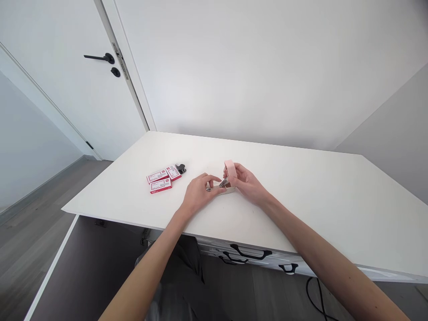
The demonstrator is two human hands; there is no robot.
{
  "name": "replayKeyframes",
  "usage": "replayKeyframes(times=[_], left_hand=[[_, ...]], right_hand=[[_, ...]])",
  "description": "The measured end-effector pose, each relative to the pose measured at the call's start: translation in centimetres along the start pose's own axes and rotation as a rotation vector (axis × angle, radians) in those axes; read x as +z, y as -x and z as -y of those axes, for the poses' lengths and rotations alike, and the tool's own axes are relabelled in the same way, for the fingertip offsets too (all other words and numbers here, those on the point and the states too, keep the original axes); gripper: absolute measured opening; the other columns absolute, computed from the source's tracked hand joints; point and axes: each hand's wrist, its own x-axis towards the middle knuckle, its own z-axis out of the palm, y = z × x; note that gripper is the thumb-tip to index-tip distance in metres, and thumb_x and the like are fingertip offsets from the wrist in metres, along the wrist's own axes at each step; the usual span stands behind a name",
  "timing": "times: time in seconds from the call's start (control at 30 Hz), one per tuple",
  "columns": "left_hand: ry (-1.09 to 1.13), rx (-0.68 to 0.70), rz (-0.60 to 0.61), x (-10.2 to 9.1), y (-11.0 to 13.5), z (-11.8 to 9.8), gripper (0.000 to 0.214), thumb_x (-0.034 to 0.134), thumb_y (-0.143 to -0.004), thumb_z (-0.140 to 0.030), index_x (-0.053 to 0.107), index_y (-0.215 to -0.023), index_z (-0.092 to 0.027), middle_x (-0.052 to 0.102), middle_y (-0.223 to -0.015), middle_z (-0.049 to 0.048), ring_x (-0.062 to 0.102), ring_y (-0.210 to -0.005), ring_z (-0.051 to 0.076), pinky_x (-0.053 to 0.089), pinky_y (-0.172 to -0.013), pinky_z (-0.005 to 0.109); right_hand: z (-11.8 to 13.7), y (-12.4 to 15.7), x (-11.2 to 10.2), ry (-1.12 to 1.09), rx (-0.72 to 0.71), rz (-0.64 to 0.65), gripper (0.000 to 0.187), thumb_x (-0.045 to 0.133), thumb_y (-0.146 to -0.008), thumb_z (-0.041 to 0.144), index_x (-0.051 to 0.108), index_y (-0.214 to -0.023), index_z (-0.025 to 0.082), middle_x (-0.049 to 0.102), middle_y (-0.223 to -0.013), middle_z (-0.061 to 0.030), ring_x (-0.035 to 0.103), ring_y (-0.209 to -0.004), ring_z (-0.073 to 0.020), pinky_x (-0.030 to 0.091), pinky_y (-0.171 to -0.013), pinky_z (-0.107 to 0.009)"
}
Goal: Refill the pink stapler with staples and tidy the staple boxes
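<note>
Holding one stapler, three boxes nearby

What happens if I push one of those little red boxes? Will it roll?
Probably slides, not rolls: the red boxes lie flat on the smooth white table. They look small, so likely light. Pushed sideways, one might bump its neighbour.

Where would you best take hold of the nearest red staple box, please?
Pinch the near box across its two short ends, coming from above. It lies flat on the table, so only thin edges offer a hold, and two other boxes crowd its far long edge. The left hand is closest.
</note>
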Motion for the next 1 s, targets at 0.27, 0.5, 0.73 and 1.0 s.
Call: replayKeyframes(times=[0.27, 0.5, 0.73, 1.0], left_hand=[[-0.039, 0.07, -0.041, 0.4, 0.0, 0.6, 0.04, 0.084, -0.08, -0.051, 0.077, -0.11, -0.025, 0.069, -0.111, 0.0058, 0.061, -0.108, 0.028, 0.051, -0.093, 0.042], [-0.146, 0.058, -0.127, 0.9, 0.0, 1.4, 0.028, 0.079, -0.088, -0.039, 0.076, -0.112, -0.024, 0.071, -0.111, 0.006, 0.057, -0.112, 0.029, 0.047, -0.103, 0.047], [-0.206, 0.015, -0.232, 0.9, 0.3, 1.3, 0.024, 0.069, -0.095, -0.032, 0.071, -0.117, -0.024, 0.071, -0.121, 0.0076, 0.049, -0.126, 0.032, 0.038, -0.114, 0.052], [-0.222, 0.034, -0.331, 0.5, 0.6, 0.7, 0.03, 0.059, -0.099, -0.032, 0.063, -0.127, -0.023, 0.065, -0.131, 0.0112, 0.047, -0.13, 0.034, 0.039, -0.114, 0.053]], right_hand=[[0.8, -0.3, -1.7, -0.027, 0.014, -0.006, 0.034, 0.084, -0.085, 0.045, 0.07, -0.111, 0.029, 0.061, -0.115, -0.0064, 0.058, -0.112, -0.0257, 0.055, -0.094, -0.043], [0.4, -0.5, -3.4, 0.015, -0.045, -0.099, 0.028, 0.085, -0.083, 0.049, 0.072, -0.095, 0.028, 0.06, -0.115, -0.0055, 0.06, -0.109, -0.0261, 0.053, -0.099, -0.046], [-0.1, -0.4, -4.5, 0.095, -0.039, -0.213, 0.043, 0.09, -0.077, 0.049, 0.068, -0.106, 0.028, 0.07, -0.117, -0.0063, 0.066, -0.113, -0.0277, 0.054, -0.101, -0.048], [0.7, 0.8, -5.7, 0.288, 0.124, -0.252, 0.054, 0.088, -0.074, 0.05, 0.064, -0.117, 0.028, 0.074, -0.12, -0.0069, 0.072, -0.103, -0.0272, 0.058, -0.087, -0.044]])
